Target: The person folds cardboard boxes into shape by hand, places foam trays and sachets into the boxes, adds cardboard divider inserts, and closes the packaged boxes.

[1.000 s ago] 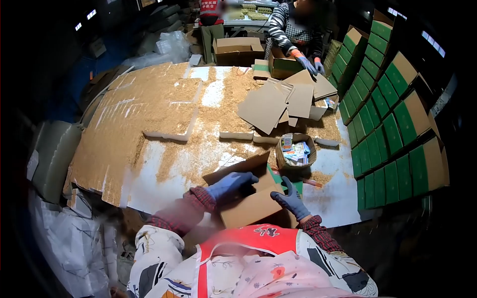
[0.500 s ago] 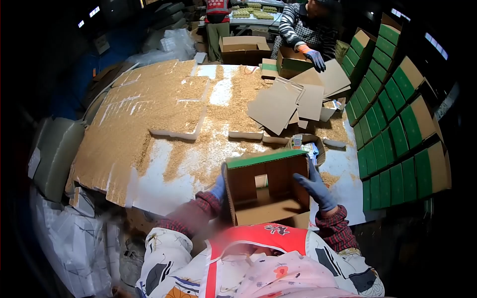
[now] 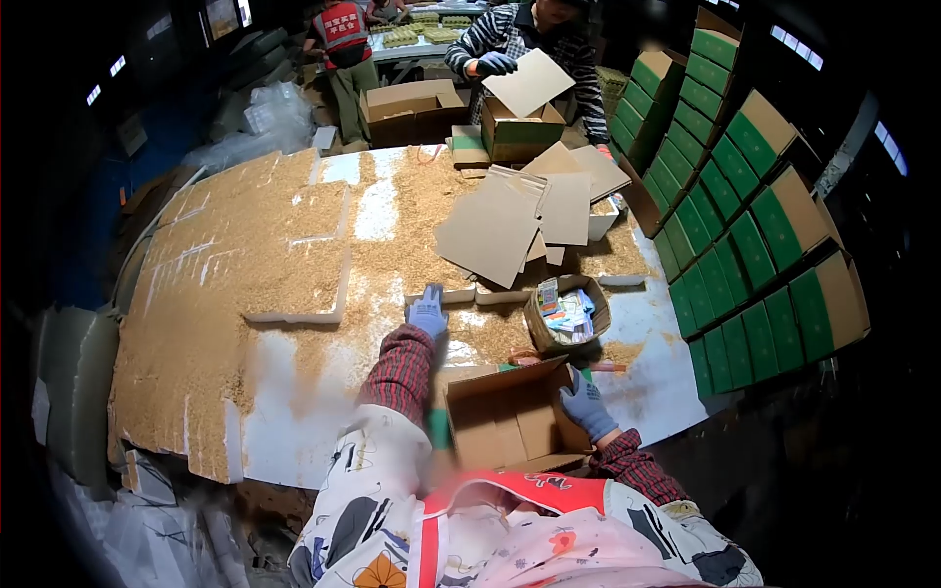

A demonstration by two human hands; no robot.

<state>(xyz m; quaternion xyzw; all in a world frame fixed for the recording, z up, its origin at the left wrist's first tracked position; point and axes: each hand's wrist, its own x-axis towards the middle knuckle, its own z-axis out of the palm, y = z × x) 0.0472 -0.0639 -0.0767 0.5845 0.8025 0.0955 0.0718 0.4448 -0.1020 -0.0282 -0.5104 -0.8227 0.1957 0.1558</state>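
An open cardboard box [image 3: 515, 416] with green on its outside sits at the table's near edge, its open top facing up towards me. My right hand [image 3: 588, 405], in a blue-grey glove, grips the box's right wall. Stretched forward past the box, my gloved left hand [image 3: 427, 312] has its fingers extended at the edge of a white-edged slab [image 3: 459, 297] strewn with tan shavings. Whether the fingertips press on it I cannot tell. Just beyond the box stands a small round container [image 3: 567, 312] filled with printed packets or cards.
Flat cardboard sheets [image 3: 495, 225] lie piled mid-table. Tan shavings [image 3: 225, 265] cover the left side. Green boxes [image 3: 755, 255] are stacked high at right. Across the table, a co-worker [image 3: 529, 49] holds a cardboard sheet [image 3: 529, 83] over an open box [image 3: 520, 137].
The box has been lowered to the table edge and tipped opening-up. My left hand has left it and reached forward to the slab; my right still holds it. The co-worker has lifted a cardboard sheet.
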